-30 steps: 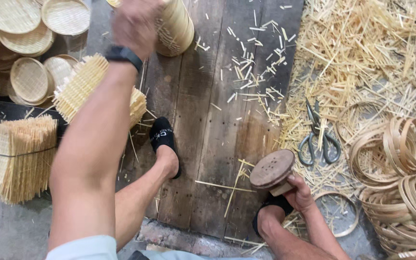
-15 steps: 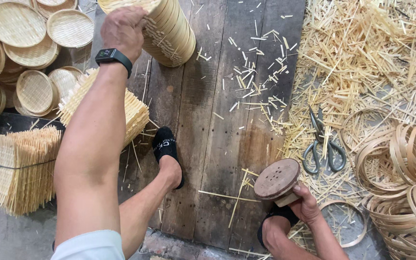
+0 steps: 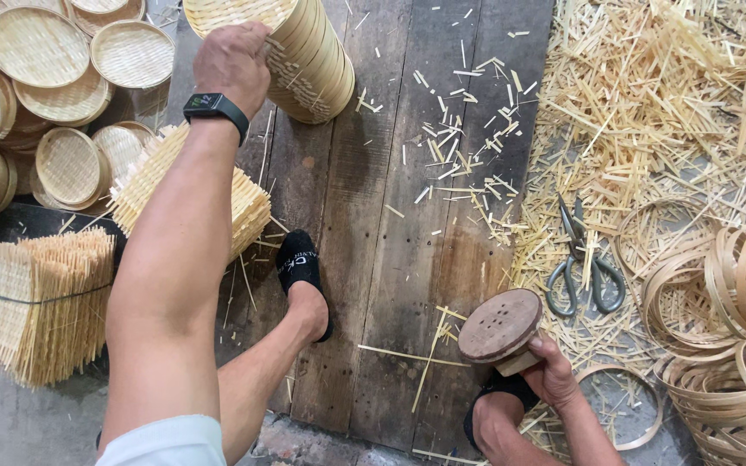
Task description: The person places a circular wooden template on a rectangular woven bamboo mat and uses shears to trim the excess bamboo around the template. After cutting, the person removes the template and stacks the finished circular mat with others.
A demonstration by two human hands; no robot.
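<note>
While my left hand (image 3: 233, 62) is gripping the stacked woven trays (image 3: 304, 52), my right hand (image 3: 550, 373) is clutching the round wooden mallet (image 3: 501, 326), judging one tray needs freeing next.

Floor: dark, worn wooden planks (image 3: 373, 259) ran lengthwise under the work spot, nail heads and stains showing; bare grey concrete (image 3: 10, 414) lay at the lower left edge.
Litter: short pale bamboo offcuts (image 3: 459, 155) were scattered over the planks; a deep heap of bamboo shavings (image 3: 666, 103) covered the ground on the right.
Right side: metal scissors (image 3: 584, 259) lay on the shavings, beside coiled bamboo hoops (image 3: 736, 302).
Left side: round woven trays (image 3: 36, 52) were piled high; below them sat a tied bundle of woven bamboo mats (image 3: 36, 302).
Light: it was even and soft, with faint shadows.
</note>
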